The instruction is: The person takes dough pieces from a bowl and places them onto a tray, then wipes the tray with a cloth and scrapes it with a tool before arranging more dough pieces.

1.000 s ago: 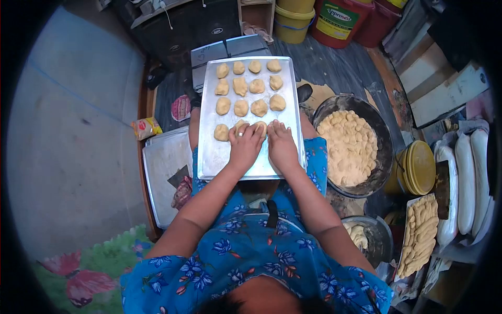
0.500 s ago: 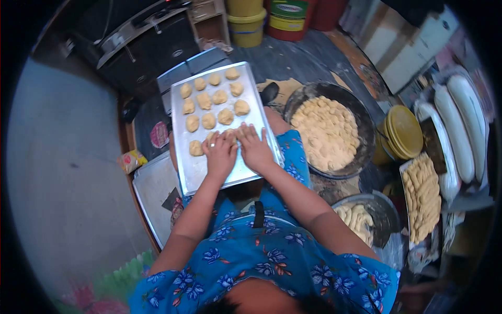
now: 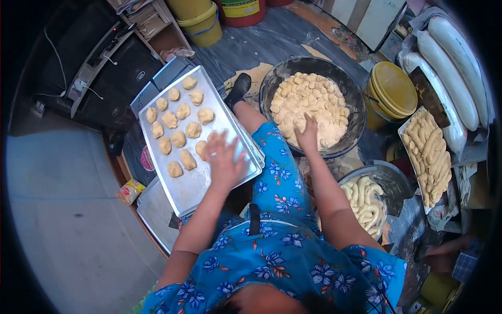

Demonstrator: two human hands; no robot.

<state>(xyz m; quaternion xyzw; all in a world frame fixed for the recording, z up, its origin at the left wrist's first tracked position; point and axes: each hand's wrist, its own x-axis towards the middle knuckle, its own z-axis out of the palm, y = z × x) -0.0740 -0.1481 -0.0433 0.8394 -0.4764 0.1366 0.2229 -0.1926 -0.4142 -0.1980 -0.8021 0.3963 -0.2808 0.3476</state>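
Nothing here reads clearly: the label on the red plastic bucket [image 3: 241, 9] is cut off, and the small yellow packet's [image 3: 130, 190] print is blurred.

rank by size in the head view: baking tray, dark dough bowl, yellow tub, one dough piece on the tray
1. baking tray and dark dough bowl, about alike, not ranked
2. yellow tub
3. dough piece

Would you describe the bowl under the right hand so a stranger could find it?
Right of the lap tray sits the bowl, under the right hand. It is the big dark one holding round dough lumps, not strips.
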